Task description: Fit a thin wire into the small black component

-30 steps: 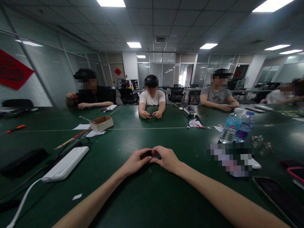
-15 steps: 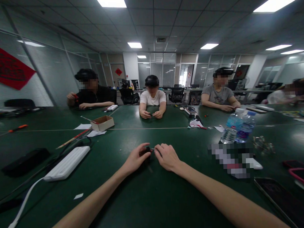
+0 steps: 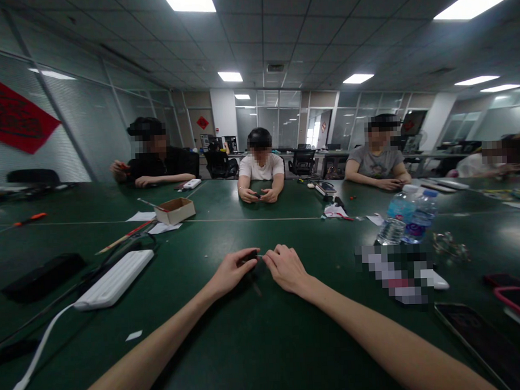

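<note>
Near the middle of the green table (image 3: 256,343), my left hand (image 3: 233,271) is closed on a small black object (image 3: 249,256), which shows between its thumb and fingers. Just to the right, my right hand (image 3: 286,268) has its fingers pressed together round a thin, light-coloured piece (image 3: 261,256). That piece reaches across the narrow gap to the black object. Most of it is hidden by my right fingers, so its full shape cannot be made out.
A white power strip (image 3: 115,279), a black case (image 3: 43,276) and an open cardboard box (image 3: 175,211) lie left. Two bottles (image 3: 420,218) and a phone (image 3: 478,338) are right. Three people sit opposite; another person is at far right.
The black object has tilted in my left hand, and my left fingers have shifted slightly. My right hand has edged a little to the left.
</note>
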Demonstrator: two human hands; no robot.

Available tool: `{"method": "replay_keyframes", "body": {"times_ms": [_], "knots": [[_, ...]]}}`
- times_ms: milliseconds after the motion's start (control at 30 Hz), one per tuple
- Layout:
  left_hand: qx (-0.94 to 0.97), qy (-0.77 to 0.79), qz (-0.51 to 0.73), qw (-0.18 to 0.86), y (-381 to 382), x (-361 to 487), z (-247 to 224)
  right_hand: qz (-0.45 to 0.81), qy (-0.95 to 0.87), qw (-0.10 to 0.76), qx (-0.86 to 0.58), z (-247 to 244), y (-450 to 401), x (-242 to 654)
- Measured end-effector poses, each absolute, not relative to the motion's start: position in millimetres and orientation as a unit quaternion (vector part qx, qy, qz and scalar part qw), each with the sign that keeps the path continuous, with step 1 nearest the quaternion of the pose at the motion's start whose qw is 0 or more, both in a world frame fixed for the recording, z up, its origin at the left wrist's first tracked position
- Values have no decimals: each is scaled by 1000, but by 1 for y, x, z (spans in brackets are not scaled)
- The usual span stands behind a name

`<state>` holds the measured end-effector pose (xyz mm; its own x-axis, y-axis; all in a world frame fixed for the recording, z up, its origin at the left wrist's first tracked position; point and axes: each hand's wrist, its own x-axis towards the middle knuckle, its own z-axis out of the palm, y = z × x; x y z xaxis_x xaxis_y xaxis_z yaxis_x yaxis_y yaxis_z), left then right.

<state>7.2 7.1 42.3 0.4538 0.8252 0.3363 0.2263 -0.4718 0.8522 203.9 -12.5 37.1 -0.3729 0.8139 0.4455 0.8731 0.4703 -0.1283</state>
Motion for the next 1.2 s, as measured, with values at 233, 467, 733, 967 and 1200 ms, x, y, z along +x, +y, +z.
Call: {"method": "replay_keyframes", "body": {"times_ms": [233, 467, 733, 967, 1200], "knots": [[760, 351, 385, 387, 6, 6, 43, -62, -817, 260, -511, 31, -9, 205], [767, 363, 378, 370, 4, 6, 47, -57, -821, 262, -505, 35, -9, 206], [771, 373, 371, 358, 3, 5, 46, -52, -836, 222, -498, 38, -10, 207], [781, 373, 375, 332, 9, 4, 41, -69, -845, 198, -491, 40, -10, 206], [772, 376, 385, 340, 11, 4, 38, -86, -856, 193, -473, 40, -8, 207]]}}
